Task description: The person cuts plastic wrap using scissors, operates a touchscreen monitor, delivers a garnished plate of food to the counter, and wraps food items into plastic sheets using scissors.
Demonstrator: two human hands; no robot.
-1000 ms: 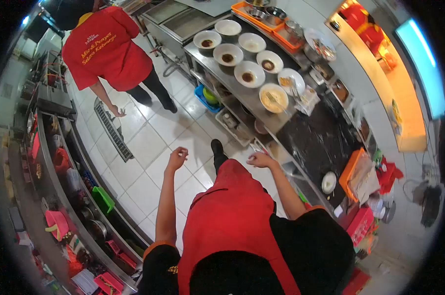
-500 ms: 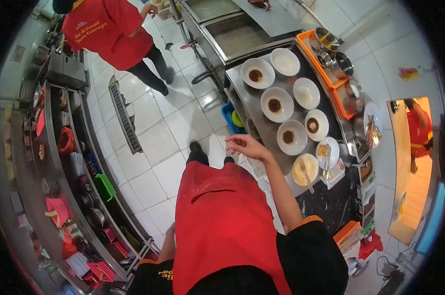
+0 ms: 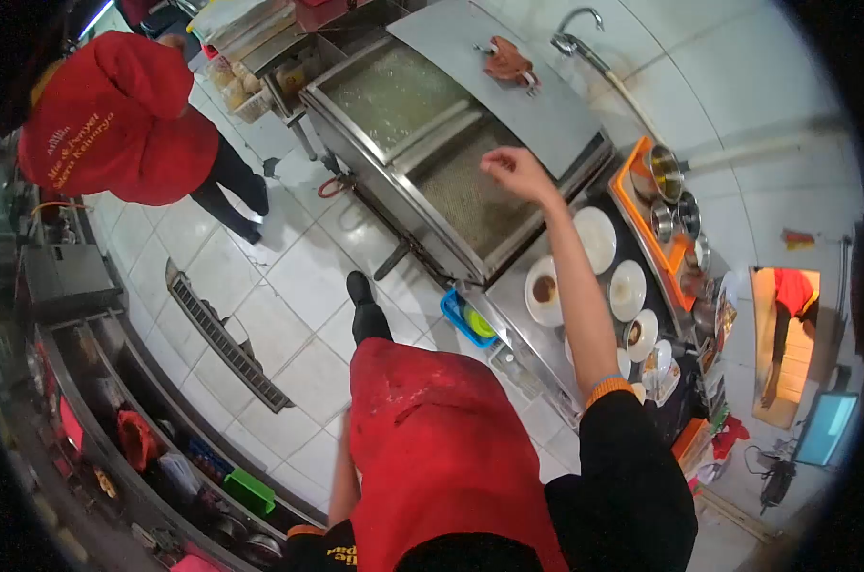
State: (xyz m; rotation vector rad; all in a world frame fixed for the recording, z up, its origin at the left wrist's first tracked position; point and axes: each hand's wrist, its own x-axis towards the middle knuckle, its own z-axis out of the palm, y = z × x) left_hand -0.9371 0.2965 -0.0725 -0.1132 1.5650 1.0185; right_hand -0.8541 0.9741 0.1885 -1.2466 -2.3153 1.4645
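Observation:
My right hand [image 3: 516, 174] is raised over the right-hand basin of a two-part metal unit [image 3: 470, 186], its fingers curled together with nothing visible in them. Below my right forearm, white bowls [image 3: 596, 240] stand on the steel counter, some with dark sauce inside, such as the nearer bowl [image 3: 544, 292]. My left forearm hangs beside the red apron [image 3: 442, 429]; the apron hides the fingers of my left hand.
A person in a red shirt [image 3: 117, 124] stands at the upper left. The unit's left basin [image 3: 394, 95] holds cloudy liquid. An orange tray [image 3: 642, 210] holds metal pots. A floor drain [image 3: 227, 338] and shelves [image 3: 117, 381] lie left. Another person [image 3: 792, 291] shows through an opening.
The view has shifted towards the two-part unit. My right hand has risen from above the floor to over the basin, its fingers more curled. My left hand has dropped behind the apron.

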